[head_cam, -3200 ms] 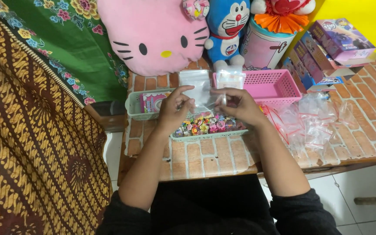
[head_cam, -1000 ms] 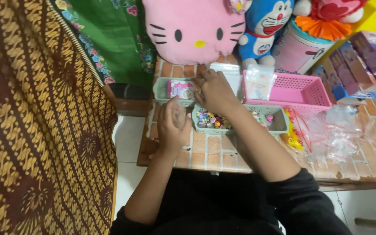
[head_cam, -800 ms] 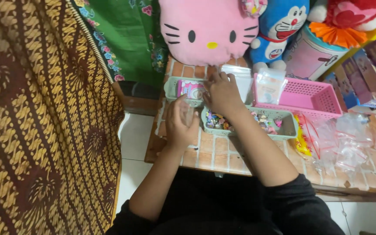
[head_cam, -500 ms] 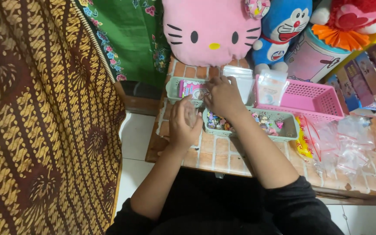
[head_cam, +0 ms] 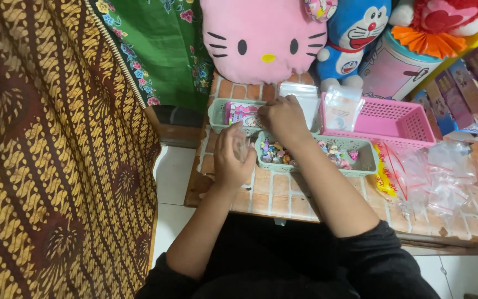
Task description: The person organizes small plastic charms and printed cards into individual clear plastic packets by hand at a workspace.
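Head view: I see a brown and gold patterned cloth (head_cam: 45,155) filling the whole left side, woven-looking and cut off by the frame edges. Just right of it hangs a green flowered fabric (head_cam: 161,50), which hides whatever stands behind.

The left hand (head_cam: 232,158) hovers at the near left corner of the brick-patterned table (head_cam: 283,191), fingers curled upward around something small and clear; I cannot make out for sure what it is, so I cannot tell whether the grip is closed on it.

Beyond that hand sits a pale green plastic tray (head_cam: 219,113) with a slotted wall, holding a pink printed packet (head_cam: 242,113) that is partly covered.

The right hand (head_cam: 284,117) reaches to the far side, over the rim of a second green tray (head_cam: 369,158), fingers bent down. Its palm is turned away from me, so I cannot tell if it grasps anything. That second tray holds a heap of small colourful beads or charms (head_cam: 275,152), too tiny to tell apart; the forearm hides the middle of it.

Farther back leans a soft pink cat-face cushion (head_cam: 261,39) and a blue cat plush (head_cam: 355,39), its top cut off. Right of the hands stands a pink lattice basket (head_cam: 399,119) with a small clear bag (head_cam: 339,108) propped inside. At the far right lies a crumpled pile of clear zip bags (head_cam: 443,180), glossy and hard to count.
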